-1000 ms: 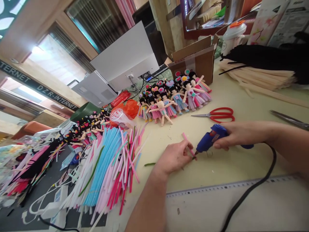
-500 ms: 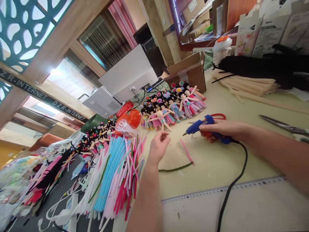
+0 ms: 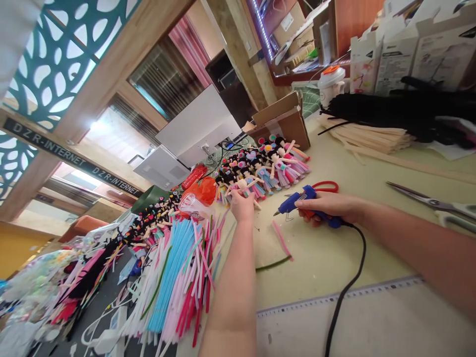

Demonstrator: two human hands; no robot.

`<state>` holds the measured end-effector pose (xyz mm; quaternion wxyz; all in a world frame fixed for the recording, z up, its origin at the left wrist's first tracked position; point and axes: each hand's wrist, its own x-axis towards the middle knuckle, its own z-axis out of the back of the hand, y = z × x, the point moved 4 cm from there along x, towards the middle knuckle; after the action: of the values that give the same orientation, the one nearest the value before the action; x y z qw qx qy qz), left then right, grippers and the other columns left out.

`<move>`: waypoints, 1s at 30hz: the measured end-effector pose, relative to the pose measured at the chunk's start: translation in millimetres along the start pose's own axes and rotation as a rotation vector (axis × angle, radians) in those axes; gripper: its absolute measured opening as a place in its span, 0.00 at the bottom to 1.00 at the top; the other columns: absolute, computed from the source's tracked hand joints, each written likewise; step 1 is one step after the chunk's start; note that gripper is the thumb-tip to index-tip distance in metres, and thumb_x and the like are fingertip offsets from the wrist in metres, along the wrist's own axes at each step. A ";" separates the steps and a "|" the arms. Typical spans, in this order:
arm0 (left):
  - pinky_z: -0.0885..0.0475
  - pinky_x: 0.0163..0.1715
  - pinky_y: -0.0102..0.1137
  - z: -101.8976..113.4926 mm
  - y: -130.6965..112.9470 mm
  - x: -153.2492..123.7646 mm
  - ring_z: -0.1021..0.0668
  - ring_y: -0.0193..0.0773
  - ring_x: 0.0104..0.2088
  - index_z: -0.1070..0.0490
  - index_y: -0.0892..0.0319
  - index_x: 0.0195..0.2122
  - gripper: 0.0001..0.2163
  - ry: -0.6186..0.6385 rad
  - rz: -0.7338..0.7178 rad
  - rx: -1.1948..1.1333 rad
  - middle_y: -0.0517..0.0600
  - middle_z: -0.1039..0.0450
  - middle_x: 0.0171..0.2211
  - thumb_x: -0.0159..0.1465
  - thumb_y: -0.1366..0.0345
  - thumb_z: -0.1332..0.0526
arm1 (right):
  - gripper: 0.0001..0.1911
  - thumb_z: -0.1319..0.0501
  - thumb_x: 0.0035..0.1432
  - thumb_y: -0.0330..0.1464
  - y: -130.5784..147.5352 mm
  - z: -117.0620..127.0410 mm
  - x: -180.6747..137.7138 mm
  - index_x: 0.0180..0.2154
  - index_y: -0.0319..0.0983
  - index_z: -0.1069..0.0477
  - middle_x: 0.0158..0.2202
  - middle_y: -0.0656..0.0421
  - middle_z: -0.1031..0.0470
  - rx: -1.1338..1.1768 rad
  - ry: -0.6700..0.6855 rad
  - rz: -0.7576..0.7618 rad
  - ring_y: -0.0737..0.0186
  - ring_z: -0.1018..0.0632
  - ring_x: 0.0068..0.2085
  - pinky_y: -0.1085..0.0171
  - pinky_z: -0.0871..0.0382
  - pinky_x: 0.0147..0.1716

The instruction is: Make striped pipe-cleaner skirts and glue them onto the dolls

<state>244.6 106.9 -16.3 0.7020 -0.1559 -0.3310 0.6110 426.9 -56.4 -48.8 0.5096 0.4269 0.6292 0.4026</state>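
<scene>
My right hand (image 3: 329, 205) grips a blue glue gun (image 3: 297, 202), its nozzle pointing left just above the table; its black cord (image 3: 344, 292) trails toward me. My left hand (image 3: 242, 204) reaches forward to the row of small dolls (image 3: 267, 166) and closes on the nearest bare, beige one (image 3: 247, 190). A pink stick glued to a green pipe cleaner (image 3: 279, 248) lies loose on the table between my arms.
A heap of blue, pink and white pipe cleaners (image 3: 178, 267) lies at left. Red scissors (image 3: 325, 186) sit behind the glue gun, grey scissors (image 3: 435, 204) at right. A cardboard box (image 3: 284, 121), beige sticks (image 3: 375, 139) and a ruler edge (image 3: 334, 300) are also here.
My left hand let go of the pink stick and green pipe cleaner and reached forward to the dolls. My right hand drew the glue gun back from the stick.
</scene>
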 end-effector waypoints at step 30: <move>0.32 0.32 0.26 9.8 12.3 -21.4 0.26 0.31 0.33 0.35 0.57 0.39 0.16 0.168 0.001 -0.873 0.48 0.28 0.36 0.48 0.66 0.39 | 0.22 0.28 0.42 0.49 2.2 -1.2 -2.2 0.24 0.39 0.30 0.24 0.60 0.26 -0.010 0.003 -0.018 0.70 0.31 0.24 0.70 0.31 0.25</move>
<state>228.2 87.1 -22.6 0.5947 -0.4869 -0.4996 0.3996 426.2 -57.9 -46.0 0.5144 0.4181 0.6318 0.4017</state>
